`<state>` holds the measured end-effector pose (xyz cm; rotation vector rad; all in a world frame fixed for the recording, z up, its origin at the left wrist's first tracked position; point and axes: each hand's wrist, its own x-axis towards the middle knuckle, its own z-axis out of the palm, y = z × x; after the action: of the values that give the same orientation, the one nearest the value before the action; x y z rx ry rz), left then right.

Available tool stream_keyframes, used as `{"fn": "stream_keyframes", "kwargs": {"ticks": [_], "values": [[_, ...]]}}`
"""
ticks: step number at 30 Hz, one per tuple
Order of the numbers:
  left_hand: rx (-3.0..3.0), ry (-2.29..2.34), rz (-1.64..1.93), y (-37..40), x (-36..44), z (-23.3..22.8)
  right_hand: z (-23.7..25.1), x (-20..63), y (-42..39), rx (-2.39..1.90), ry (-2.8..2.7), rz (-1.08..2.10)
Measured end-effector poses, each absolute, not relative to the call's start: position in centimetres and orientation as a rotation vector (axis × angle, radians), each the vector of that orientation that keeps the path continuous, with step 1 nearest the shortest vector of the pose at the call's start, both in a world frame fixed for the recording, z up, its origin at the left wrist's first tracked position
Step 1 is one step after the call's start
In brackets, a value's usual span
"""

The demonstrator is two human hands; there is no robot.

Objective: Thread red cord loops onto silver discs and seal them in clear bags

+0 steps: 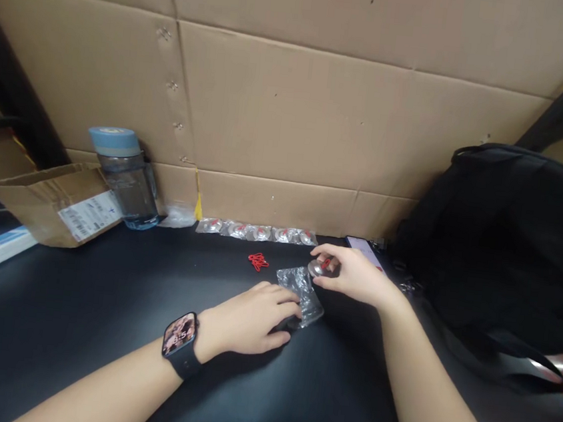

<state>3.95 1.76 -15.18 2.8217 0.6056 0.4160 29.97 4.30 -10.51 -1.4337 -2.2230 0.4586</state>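
My right hand pinches a round silvery disc by its edges, thumb below and fingers above. A small red loop-shaped piece shows on the disc. A clear, crinkled plastic bag lies flat on the black table just below the disc. My left hand, wearing a smartwatch at the wrist, rests its fingertips on the bag with the thumb apart. Beyond my left hand is a little pile of red loop-shaped pieces.
Several clear packets with silvery discs and red pieces line the table's back edge. At left stand a water bottle and a brown paper bag. A phone and a black backpack are at right. Cardboard walls the back.
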Motion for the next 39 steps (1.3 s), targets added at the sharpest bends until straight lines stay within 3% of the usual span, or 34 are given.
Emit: {"fn": "stream_keyframes", "kwargs": {"ticks": [17,39], "values": [[2.880,0.749,0.372,1.5,4.2,-16.7,-10.9,27.9,1.8,-1.989,-2.509,0.345],[2.856,0.706,0.383,1.7,4.1,-16.7,-11.8,27.1,2.4,-1.527,-2.606,0.427]]}}
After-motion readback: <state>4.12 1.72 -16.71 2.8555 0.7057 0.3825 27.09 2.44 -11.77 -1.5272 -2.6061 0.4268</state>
